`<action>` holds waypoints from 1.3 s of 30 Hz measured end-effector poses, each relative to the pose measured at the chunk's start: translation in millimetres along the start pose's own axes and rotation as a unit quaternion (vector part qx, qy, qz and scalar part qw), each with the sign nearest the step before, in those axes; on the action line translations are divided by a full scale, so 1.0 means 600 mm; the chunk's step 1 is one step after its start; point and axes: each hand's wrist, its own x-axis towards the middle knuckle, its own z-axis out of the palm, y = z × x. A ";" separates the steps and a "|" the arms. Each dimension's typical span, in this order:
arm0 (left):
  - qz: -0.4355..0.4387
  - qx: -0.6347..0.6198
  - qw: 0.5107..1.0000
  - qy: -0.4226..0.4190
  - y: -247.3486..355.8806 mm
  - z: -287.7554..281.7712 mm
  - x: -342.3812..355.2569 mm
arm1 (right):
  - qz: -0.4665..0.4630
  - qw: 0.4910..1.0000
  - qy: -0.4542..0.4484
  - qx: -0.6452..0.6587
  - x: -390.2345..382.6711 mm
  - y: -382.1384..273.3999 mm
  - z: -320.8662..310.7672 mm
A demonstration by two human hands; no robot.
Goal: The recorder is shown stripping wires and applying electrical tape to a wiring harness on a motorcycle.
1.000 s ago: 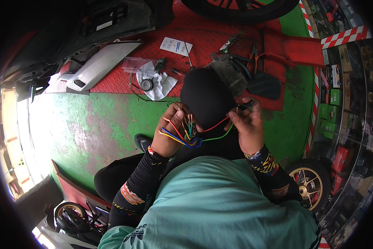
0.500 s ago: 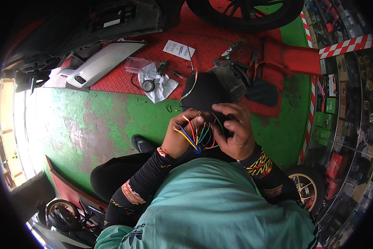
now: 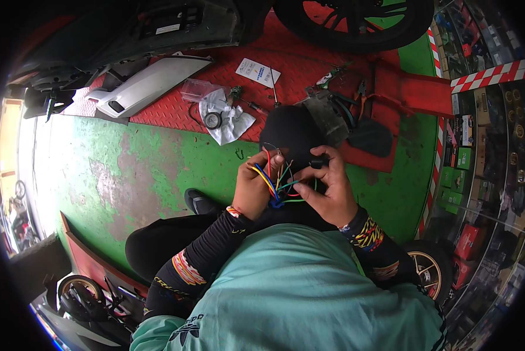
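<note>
A bundle of thin coloured wires (image 3: 265, 178) in red, blue, yellow, green and other colours fans out above my lap. The strands meet at a blue gathered part (image 3: 277, 203) below. My left hand (image 3: 252, 188) is closed round the upper ends of several of them, thumb pressed against the index finger. Across from it, my right hand (image 3: 332, 190) pinches near a green wire (image 3: 290, 184) between thumb and finger. A small black piece (image 3: 319, 162) sits among its raised fingers. My knee (image 3: 292, 126) in black cloth lies just beyond both hands.
A red ribbed platform (image 3: 227, 70) carries a white fairing panel (image 3: 151, 85), a white cloth (image 3: 227, 123) with a black ring-shaped roll, a card (image 3: 256, 71), a screwdriver (image 3: 274, 88) and pliers (image 3: 363, 99). A motorcycle wheel (image 3: 356, 26) stands beyond. Shelves line the right.
My right hand has shifted slightly left and down, its thumb and finger now at the green wire. A pale wire that arched over my knee has dropped from there.
</note>
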 end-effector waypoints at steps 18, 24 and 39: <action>0.141 0.105 0.980 -0.092 0.019 -0.001 -0.026 | 0.062 0.989 0.086 0.102 -0.008 0.009 0.008; 0.035 -0.045 0.998 0.029 0.025 0.001 -0.027 | 0.018 0.977 0.087 0.196 -0.021 0.012 0.024; 0.365 0.497 0.788 0.017 0.050 -0.004 -0.007 | -0.052 0.993 0.052 0.090 -0.026 0.016 0.037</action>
